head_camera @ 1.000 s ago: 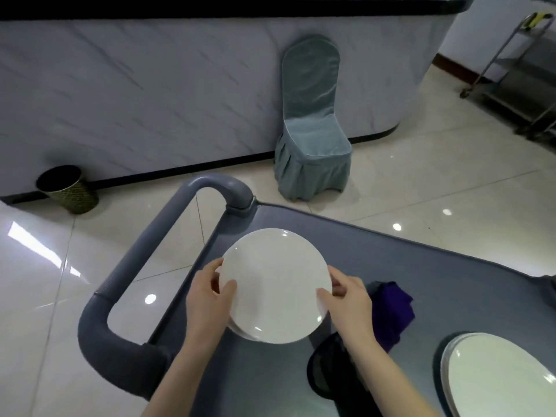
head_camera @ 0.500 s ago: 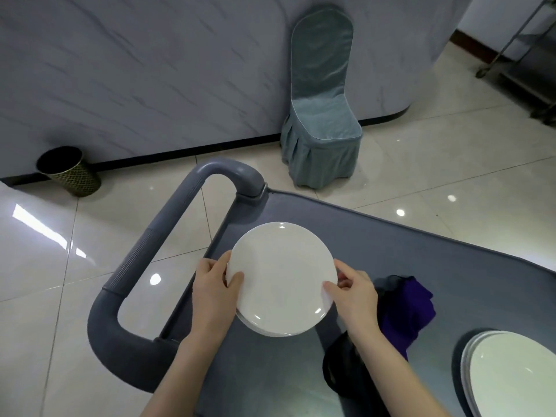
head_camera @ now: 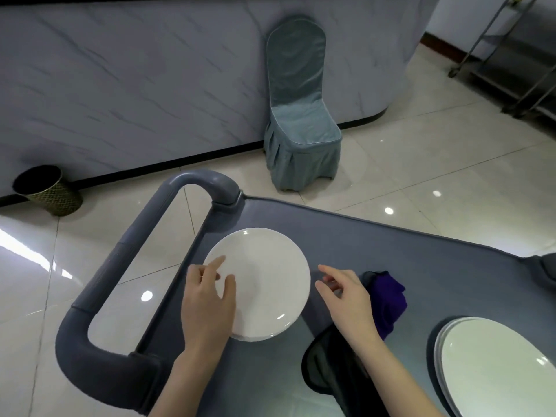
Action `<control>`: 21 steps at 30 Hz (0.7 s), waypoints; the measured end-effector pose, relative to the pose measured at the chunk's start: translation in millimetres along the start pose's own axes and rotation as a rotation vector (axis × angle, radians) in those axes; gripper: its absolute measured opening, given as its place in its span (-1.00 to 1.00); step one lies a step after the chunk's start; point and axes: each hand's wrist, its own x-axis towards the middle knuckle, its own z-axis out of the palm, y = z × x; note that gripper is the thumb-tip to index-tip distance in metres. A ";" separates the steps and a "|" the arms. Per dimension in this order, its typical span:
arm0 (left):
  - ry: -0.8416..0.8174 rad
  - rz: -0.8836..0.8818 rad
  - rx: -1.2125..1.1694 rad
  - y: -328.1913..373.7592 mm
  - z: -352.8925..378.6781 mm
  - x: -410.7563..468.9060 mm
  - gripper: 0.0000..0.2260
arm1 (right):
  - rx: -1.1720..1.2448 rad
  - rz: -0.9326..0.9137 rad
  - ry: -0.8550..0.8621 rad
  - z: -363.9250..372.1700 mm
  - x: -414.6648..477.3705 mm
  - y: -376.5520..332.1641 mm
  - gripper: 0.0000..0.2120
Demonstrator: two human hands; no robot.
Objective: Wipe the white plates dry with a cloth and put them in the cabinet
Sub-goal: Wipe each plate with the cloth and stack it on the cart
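plates [head_camera: 270, 275] white | cloth [head_camera: 389, 299] purple | cart [head_camera: 406, 251] grey | chair cover [head_camera: 301, 124] teal | bin [head_camera: 58, 200] gold lattice | counter [head_camera: 135, 85] veined marble

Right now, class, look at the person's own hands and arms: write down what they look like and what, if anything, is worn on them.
The left hand and right hand are bare, without gloves. The left forearm and right forearm are bare too: no sleeve, watch or bracelet shows.

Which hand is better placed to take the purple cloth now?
The right hand: it is open, just beside the purple cloth, while the left hand is on the other side of the stack of plates.
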 end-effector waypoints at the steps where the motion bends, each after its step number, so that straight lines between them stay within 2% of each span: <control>1: -0.025 0.032 -0.029 10.0 6.5 -5.1 -0.72 | -0.032 -0.035 0.000 -11.1 -3.6 3.1 -0.75; 8: -0.356 0.363 -0.060 93.8 83.4 -63.6 -0.86 | -0.357 -0.165 0.065 -120.6 -43.5 43.1 -0.75; 13: -0.541 0.588 -0.041 141.1 132.1 -114.7 -0.85 | -0.636 -0.090 0.140 -201.4 -80.1 93.8 -0.69; 17: -0.608 0.740 0.052 166.0 169.6 -152.8 -0.73 | -0.782 0.011 0.159 -250.2 -103.6 134.3 -0.61; 21: -0.713 0.747 0.351 181.2 202.0 -176.2 -0.53 | -0.891 0.073 0.141 -288.0 -117.1 166.6 -0.54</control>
